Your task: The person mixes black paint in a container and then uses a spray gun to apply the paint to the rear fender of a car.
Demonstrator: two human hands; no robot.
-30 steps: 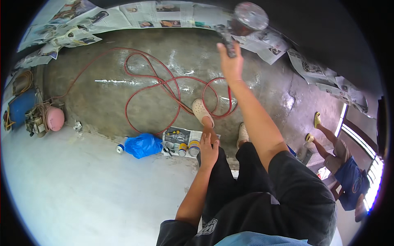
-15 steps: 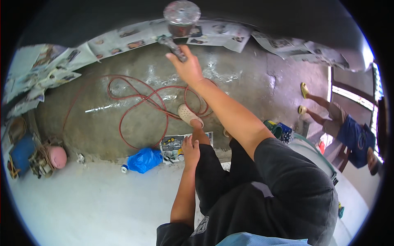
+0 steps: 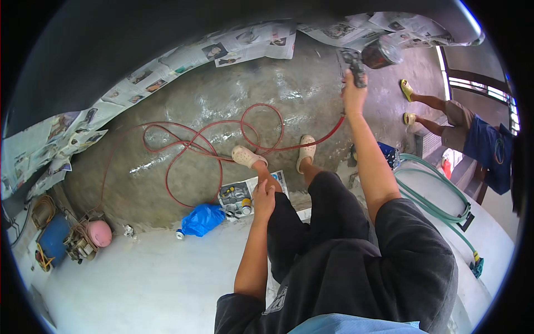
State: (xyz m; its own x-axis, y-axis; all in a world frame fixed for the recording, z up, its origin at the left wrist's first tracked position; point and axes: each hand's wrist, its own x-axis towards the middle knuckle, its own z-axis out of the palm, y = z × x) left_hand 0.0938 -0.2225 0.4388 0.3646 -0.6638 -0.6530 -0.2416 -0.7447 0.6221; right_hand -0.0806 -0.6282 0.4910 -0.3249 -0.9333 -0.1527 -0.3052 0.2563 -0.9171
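A paint spray gun (image 3: 354, 62) with a round, paint-smeared cup (image 3: 382, 53) is gripped in my right hand (image 3: 354, 97), at the end of my outstretched arm. From its handle a red air hose (image 3: 328, 136) runs down to the floor. Newspaper sheets (image 3: 356, 34) hang along the lower edge of a large dark surface (image 3: 139, 39), close beyond the gun. My left hand (image 3: 263, 197) lies on my left knee with its fingers stretched out, holding nothing. Whether paint is coming out of the gun cannot be seen.
Loops of hose lie on the wet-looking floor by my clogs. Near my left foot are a blue plastic bag (image 3: 203, 219) and a small can (image 3: 246, 206) on newspaper. A compressor (image 3: 80, 242) stands left; a green hose (image 3: 434, 189) and another person (image 3: 481, 147) are right.
My right hand has swung to the right with the spray gun, and the cup now tilts sideways. The red hose has been drawn rightward. My left hand stays on the knee.
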